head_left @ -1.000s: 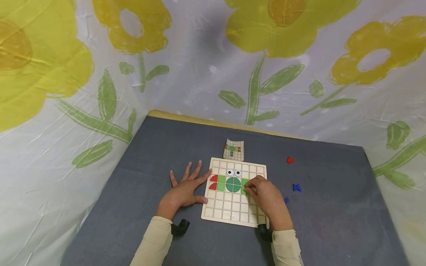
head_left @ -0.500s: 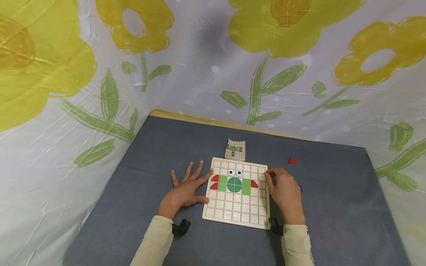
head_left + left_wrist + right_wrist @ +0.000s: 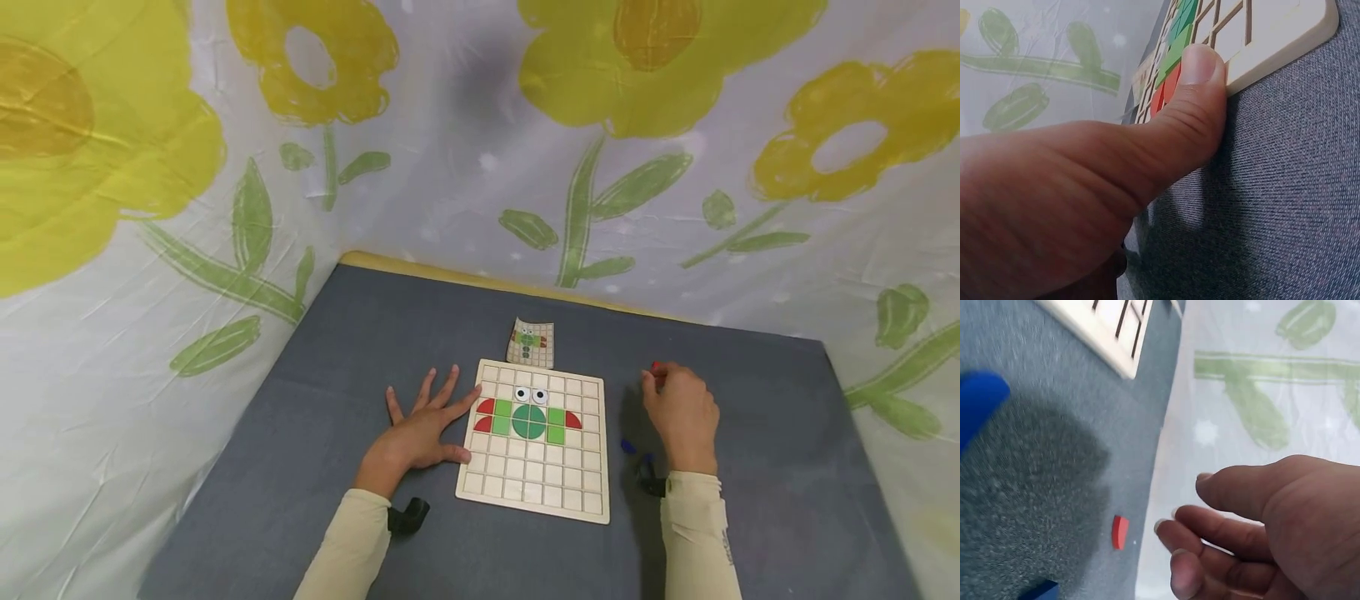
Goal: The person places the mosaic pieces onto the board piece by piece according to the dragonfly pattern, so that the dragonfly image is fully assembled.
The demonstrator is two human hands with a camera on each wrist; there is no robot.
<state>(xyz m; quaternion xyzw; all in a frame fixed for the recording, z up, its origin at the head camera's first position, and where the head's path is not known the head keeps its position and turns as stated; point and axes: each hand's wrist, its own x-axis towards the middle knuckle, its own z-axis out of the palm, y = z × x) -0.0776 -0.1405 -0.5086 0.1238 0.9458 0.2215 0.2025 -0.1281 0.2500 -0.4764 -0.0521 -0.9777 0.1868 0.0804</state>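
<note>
A wooden grid board (image 3: pixel 532 483) carries a pattern of round eyes (image 3: pixel 530 396), a dark green circle (image 3: pixel 528 422), light green squares (image 3: pixel 556 426) and red quarter-circle pieces (image 3: pixel 573 420). Along its left edge lies my left hand (image 3: pixel 420 429), fingers spread, index tip and thumb on the rim. The left wrist view shows that thumb (image 3: pixel 1200 69) resting on the frame. To the right of the board, my right hand (image 3: pixel 682 412) hovers over the table with loosely bent fingers and nothing between them. A loose red piece (image 3: pixel 1120 532) lies on the cloth just beyond its fingertips.
Behind the board a small printed card (image 3: pixel 531 346) shows a similar figure, its corner curled up. Loose blue pieces (image 3: pixel 627 447) lie on the grey tabletop (image 3: pixel 772 467) near the right wrist. A flower-patterned sheet (image 3: pixel 450 167) hangs behind and at the sides.
My right hand has left the board's right side, where a red quarter piece now lies beside the green squares, and moved right to the loose red piece. My left hand stays put.
</note>
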